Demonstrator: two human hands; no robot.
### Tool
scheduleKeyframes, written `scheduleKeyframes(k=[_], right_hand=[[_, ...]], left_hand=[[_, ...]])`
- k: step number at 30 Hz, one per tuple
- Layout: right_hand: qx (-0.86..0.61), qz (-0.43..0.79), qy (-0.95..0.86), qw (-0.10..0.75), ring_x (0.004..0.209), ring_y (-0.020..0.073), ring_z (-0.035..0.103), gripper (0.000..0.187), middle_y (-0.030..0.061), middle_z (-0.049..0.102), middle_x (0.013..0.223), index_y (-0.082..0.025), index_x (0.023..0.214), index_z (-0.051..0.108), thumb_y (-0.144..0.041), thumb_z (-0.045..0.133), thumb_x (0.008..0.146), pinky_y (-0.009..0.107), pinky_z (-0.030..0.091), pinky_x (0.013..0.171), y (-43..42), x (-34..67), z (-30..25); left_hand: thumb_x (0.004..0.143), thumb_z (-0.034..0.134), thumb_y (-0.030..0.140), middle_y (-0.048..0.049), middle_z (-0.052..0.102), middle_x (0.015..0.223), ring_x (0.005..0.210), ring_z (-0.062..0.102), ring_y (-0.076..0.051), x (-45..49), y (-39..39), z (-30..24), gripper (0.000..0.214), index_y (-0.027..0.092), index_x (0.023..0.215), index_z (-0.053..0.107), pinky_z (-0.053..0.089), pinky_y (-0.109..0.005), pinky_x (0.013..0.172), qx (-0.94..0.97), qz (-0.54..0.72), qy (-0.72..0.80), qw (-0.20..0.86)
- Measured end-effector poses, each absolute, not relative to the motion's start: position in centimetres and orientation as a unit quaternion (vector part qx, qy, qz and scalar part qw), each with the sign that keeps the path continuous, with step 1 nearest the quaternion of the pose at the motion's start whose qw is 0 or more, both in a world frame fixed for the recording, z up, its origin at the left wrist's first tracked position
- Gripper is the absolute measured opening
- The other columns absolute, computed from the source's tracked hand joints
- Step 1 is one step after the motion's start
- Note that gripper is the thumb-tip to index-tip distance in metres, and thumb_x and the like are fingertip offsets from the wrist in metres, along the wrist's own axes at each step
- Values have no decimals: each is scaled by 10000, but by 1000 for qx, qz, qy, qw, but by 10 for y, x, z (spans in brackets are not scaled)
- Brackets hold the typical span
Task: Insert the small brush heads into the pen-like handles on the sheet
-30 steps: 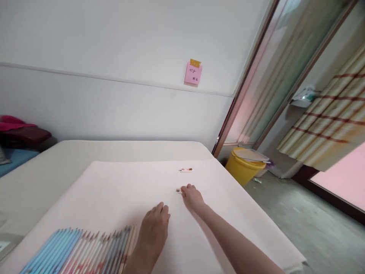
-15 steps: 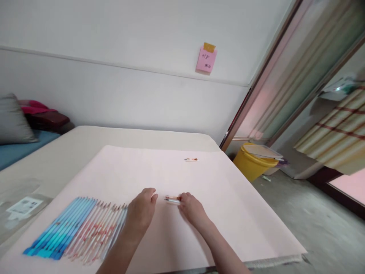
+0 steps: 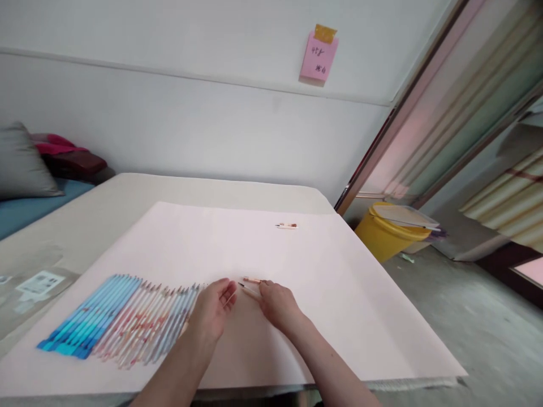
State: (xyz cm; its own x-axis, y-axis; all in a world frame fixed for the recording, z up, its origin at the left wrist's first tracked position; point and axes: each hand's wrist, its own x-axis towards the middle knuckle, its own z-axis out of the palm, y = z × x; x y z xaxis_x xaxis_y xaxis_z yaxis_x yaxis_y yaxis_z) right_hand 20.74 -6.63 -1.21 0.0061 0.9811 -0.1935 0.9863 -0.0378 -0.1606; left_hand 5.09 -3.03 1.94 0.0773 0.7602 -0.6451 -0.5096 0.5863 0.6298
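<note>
My right hand (image 3: 280, 305) rests low over the pink sheet (image 3: 339, 316), its fingers closed on the near end of a slim pen (image 3: 249, 290) with a dark tip. A second pen, orange-brown and white (image 3: 253, 280), lies just beyond it, its right end at my fingertips. Facing them from the left, my left hand (image 3: 214, 311) has curled fingers apart from the thumb, and nothing shows in it. Beside that hand runs a row of pens: several blue ones (image 3: 91, 316), then several white ones with red marks (image 3: 139, 325) and greyish ones (image 3: 178, 316). My left forearm hides part of the row.
Farther back on the sheet lies a small pen-like pair (image 3: 287, 225). Clear plastic packaging with a label (image 3: 40, 284) is at the left. A yellow bin (image 3: 384, 234) stands off the right edge. A pink note (image 3: 319, 58) is taped to the wall.
The two pens by my right hand have spread apart at a slight angle. My left hand has turned, showing more of its fingers. The camera view has shifted slightly.
</note>
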Motion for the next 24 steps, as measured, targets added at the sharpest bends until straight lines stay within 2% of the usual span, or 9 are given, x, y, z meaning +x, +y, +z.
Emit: scheduleKeyframes(k=[4, 8, 12, 15, 18, 22, 24], right_hand=[[693, -110, 712, 25, 861, 229, 626, 310, 139, 619, 1033, -148, 1071, 562, -118, 414, 800, 321, 474, 686, -68, 201, -11], [680, -76, 728, 39, 786, 235, 636, 302, 167, 605, 1026, -125, 1072, 552, -128, 394, 816, 336, 495, 633, -68, 195, -12], [673, -66, 736, 29, 804, 232, 628, 302, 171, 603, 998, -133, 1092, 526, -106, 378, 830, 339, 495, 640, -67, 189, -9], [664, -66, 745, 3, 830, 224, 619, 279, 149, 605, 1001, -153, 1091, 513, -124, 401, 837, 320, 479, 649, -68, 182, -6], [654, -97, 750, -24, 790, 195, 615, 206, 110, 623, 954, -173, 990, 550, -202, 374, 887, 280, 445, 634, -72, 175, 1], [655, -154, 732, -106, 807, 146, 606, 302, 49, 647, 946, -216, 908, 580, -355, 313, 938, 226, 401, 646, -72, 182, 12], [688, -144, 701, -121, 833, 147, 606, 292, 38, 654, 946, -221, 901, 585, -349, 324, 934, 227, 390, 662, -70, 194, 15]], left_hand=[[730, 557, 82, -37, 597, 685, 592, 586, -104, 63, -52, 10, 55, 134, 740, 544, 488, -229, 560, 61, 413, 559, 716], [730, 539, 73, -69, 618, 744, 653, 607, -122, 72, -70, 8, 65, 133, 706, 544, 487, -227, 575, 75, 378, 535, 752], [745, 516, 64, -94, 632, 757, 665, 614, -130, 73, -67, 5, 88, 121, 695, 560, 501, -237, 610, 90, 380, 485, 782], [752, 518, 72, -80, 622, 692, 621, 607, -131, 72, -60, -4, 92, 118, 684, 561, 506, -244, 592, 91, 397, 455, 792], [746, 544, 71, -61, 614, 652, 607, 610, -138, 71, -57, -12, 72, 123, 699, 560, 514, -251, 573, 95, 425, 448, 781], [744, 563, 43, -58, 626, 678, 603, 610, -122, 66, -49, -9, 75, 116, 728, 569, 523, -236, 575, 99, 467, 433, 765], [750, 562, 39, -76, 637, 713, 612, 612, -116, 61, -42, -2, 71, 105, 726, 572, 524, -217, 570, 98, 473, 428, 764]])
